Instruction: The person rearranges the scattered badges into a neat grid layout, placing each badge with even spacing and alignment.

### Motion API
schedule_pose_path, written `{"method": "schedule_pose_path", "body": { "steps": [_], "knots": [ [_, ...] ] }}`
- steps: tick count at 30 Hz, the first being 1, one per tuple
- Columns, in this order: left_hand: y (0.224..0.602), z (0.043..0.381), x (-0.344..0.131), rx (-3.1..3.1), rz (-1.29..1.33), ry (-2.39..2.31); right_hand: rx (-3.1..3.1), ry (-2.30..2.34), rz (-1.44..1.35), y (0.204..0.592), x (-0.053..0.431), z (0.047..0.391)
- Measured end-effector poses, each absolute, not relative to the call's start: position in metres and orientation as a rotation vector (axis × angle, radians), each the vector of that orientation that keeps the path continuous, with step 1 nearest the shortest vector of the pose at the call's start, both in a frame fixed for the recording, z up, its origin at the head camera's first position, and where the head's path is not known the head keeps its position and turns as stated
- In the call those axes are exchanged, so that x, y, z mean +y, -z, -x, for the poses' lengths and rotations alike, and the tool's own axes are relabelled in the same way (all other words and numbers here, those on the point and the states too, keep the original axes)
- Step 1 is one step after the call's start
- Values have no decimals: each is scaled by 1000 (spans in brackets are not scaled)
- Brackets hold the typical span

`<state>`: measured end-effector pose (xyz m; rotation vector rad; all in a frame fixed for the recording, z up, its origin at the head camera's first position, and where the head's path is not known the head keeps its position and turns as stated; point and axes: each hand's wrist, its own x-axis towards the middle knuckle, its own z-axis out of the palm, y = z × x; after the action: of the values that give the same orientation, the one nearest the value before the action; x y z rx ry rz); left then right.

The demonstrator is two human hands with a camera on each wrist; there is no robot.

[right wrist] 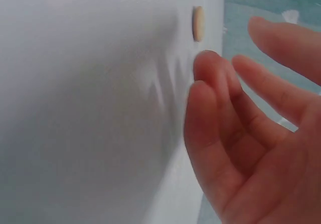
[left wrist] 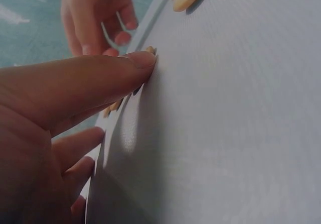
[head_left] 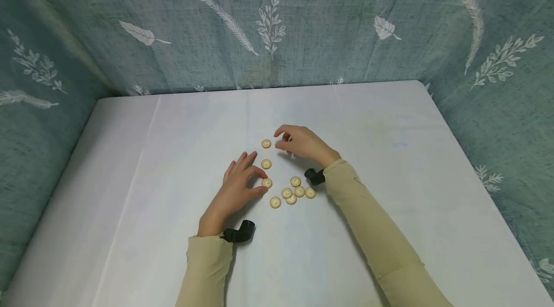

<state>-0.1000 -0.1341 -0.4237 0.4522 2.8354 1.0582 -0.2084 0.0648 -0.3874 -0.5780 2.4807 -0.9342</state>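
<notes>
Three round cream-coloured buttons stand in a column on the white table: a far button (head_left: 266, 144), a middle button (head_left: 266, 164) and a near button (head_left: 267, 183). My left hand (head_left: 237, 186) pinches the near button at its edges between thumb and forefinger; in the left wrist view the thumb (left wrist: 115, 73) hides most of it. Just right of the far button hovers my right hand (head_left: 305, 144), fingers loosely bent. In the right wrist view its fingers (right wrist: 203, 118) hold nothing visible, and a button (right wrist: 198, 24) lies beyond the fingertips.
Right of the column, several more buttons (head_left: 299, 191) lie close together, some touching. A single button (head_left: 275, 202) sits a little to their left. The white table (head_left: 372, 230) has patterned green cloth (head_left: 303, 47) behind it and at both sides. Black devices are worn on both wrists.
</notes>
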Motion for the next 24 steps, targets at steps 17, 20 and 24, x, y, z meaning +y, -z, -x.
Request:
{"method": "schedule_pose_path", "body": {
  "steps": [17,20,24],
  "knots": [
    [423,100,-133,2843,-431,-1029,2428,958,612,379,103,183],
    [423,100,-133,2846,-432,-1034,2393,935,622,382,106,180],
    [423,100,-133,2848,-426,-1024,2341,920,650,385,107,178]
  ]
}}
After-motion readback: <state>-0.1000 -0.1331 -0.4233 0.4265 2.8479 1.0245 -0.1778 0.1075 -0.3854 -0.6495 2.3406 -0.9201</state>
